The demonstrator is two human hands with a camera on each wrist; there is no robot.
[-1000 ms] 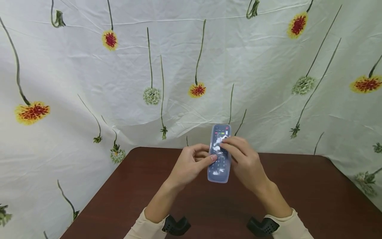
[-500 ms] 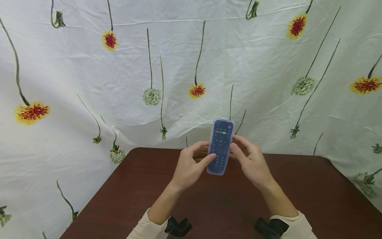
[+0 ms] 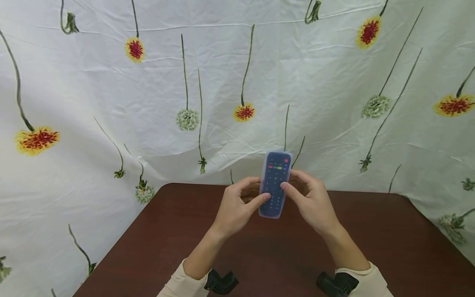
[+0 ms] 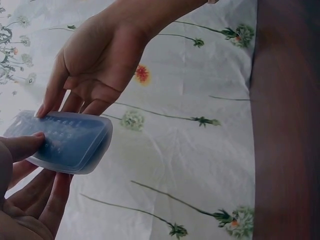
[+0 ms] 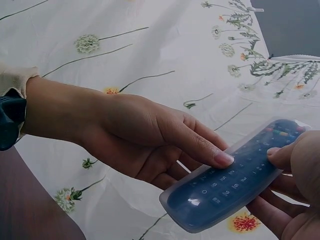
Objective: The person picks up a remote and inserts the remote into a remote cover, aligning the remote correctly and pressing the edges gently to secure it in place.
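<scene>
A dark blue remote control [image 3: 275, 177] in a translucent sleeve is held up over the table, its buttons facing the head camera. My left hand [image 3: 235, 206] grips its left edge, thumb on the lower keys and fingers behind. From the other side my right hand [image 3: 313, 202] pinches the right edge, thumb on the face near the middle. In the left wrist view the sleeve's rounded lower end [image 4: 95, 142] points toward the camera's right. The right wrist view shows the number keys [image 5: 230, 182] and both thumbs on the front.
A dark reddish-brown table [image 3: 185, 235] lies below the hands. Behind it hangs a white cloth [image 3: 222, 62] printed with flowers and stems. Black wrist devices [image 3: 221, 282] sit at both sleeve cuffs.
A second ago the right fingers lay over the remote's face; now the right thumb presses the front with fingers behind. The remote has tilted so its face shows without glare. The left grip stays.
</scene>
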